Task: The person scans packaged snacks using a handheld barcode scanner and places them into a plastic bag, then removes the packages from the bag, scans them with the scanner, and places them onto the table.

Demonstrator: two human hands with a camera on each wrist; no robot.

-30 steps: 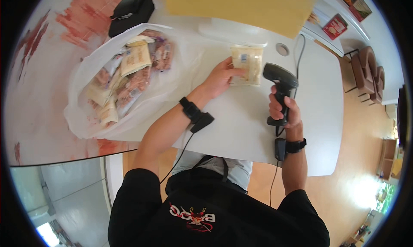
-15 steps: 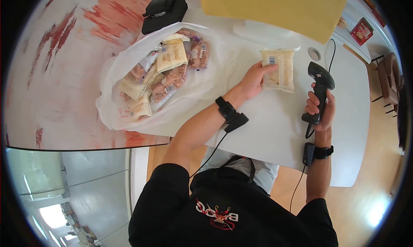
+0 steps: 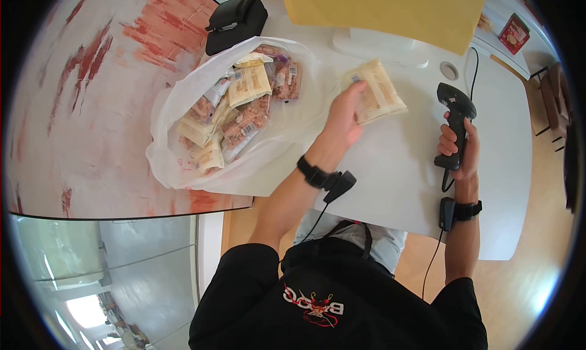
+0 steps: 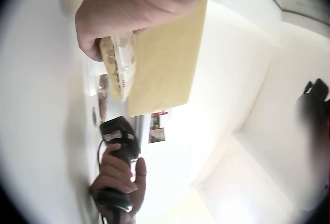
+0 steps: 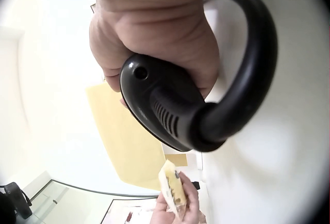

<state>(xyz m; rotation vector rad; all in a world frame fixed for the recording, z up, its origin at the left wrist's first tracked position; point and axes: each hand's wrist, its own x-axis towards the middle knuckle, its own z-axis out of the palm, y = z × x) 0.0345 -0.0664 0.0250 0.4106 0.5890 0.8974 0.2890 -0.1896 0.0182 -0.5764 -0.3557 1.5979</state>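
My left hand (image 3: 343,118) holds a cream-coloured sealed food packet (image 3: 381,93) by its left side, thumb on top near the printed barcode. The packet is tilted above the white table; the left wrist view shows it edge-on (image 4: 122,66). My right hand (image 3: 469,156) grips the handle of a black barcode scanner (image 3: 456,106), its head pointing up and left, apart from the packet. In the right wrist view the scanner's butt (image 5: 154,97) and thick cord fill the middle. To the left, an open white plastic bag (image 3: 163,136) contains several cream packets (image 3: 249,84) and pinkish-brown packets (image 3: 247,119).
A black case (image 3: 237,21) stands behind the bag. At the back, a yellow panel (image 3: 384,11) overhangs a white base (image 3: 381,48). A small round ring (image 3: 449,70) lies near the scanner's cable (image 3: 475,75). A red-streaked tabletop (image 3: 67,124) adjoins on the left.
The left hand has lifted and tilted the packet, drawing it slightly toward the bag. The right hand keeps the scanner in nearly the same place. The head view has swung left.
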